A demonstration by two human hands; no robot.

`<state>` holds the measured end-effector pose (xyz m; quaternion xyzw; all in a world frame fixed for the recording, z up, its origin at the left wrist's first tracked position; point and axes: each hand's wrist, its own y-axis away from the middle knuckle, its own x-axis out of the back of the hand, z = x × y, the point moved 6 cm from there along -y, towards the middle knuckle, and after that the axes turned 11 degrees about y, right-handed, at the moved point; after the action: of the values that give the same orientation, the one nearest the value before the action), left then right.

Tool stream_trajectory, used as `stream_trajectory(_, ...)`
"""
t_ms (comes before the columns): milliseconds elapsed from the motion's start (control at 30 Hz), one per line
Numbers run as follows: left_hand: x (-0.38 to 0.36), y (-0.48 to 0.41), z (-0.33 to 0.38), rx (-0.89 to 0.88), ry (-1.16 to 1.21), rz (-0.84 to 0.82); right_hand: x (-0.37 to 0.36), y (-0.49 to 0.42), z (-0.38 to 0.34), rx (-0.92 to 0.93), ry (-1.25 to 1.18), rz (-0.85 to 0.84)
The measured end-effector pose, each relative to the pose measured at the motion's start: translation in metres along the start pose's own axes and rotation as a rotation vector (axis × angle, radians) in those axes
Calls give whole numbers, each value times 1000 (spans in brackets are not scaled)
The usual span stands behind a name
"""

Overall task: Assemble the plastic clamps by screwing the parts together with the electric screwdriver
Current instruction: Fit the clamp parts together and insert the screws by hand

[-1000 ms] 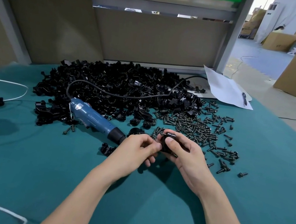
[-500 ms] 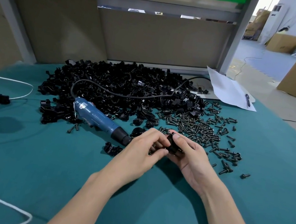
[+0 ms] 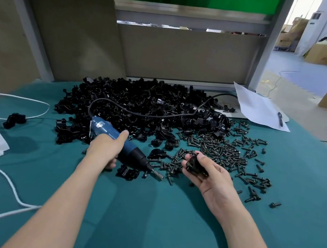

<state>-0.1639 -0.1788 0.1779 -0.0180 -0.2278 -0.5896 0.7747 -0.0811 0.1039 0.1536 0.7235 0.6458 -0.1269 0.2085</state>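
Screwdriver [image 3: 120, 141] is gripped by the left hand [image 3: 105, 149], tip pointing right toward the clamp [image 3: 195, 165] cupped in the right hand [image 3: 211, 177] (centre frame, close together)

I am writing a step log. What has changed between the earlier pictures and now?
The left hand let go of the clamp, moved left and took hold of the blue electric screwdriver. The right hand kept the clamp. The pile of black parts and the loose screws stayed as they were.
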Motion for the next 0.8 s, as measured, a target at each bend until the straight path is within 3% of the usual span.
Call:
stream_trajectory(200,-20,-3,7,141,323,-101,3,-4,0,30,6,74)
stream_trajectory(333,-30,6,22,59,715,-130,10,-9,-2,62,-24,144)
stream_trajectory(433,-44,15,47,43,1147,-358,12,-12,-3,75,-25,167)
stream_trajectory(533,-63,23,71,-56,1236,-514,13,-13,-3,84,-19,175)
stream_trajectory(633,-84,24,76,-117,1329,-473,16,-13,-4,105,-11,207)
stream_trajectory(800,-88,5,53,-10,1547,-335,24,-16,-7,140,17,249)
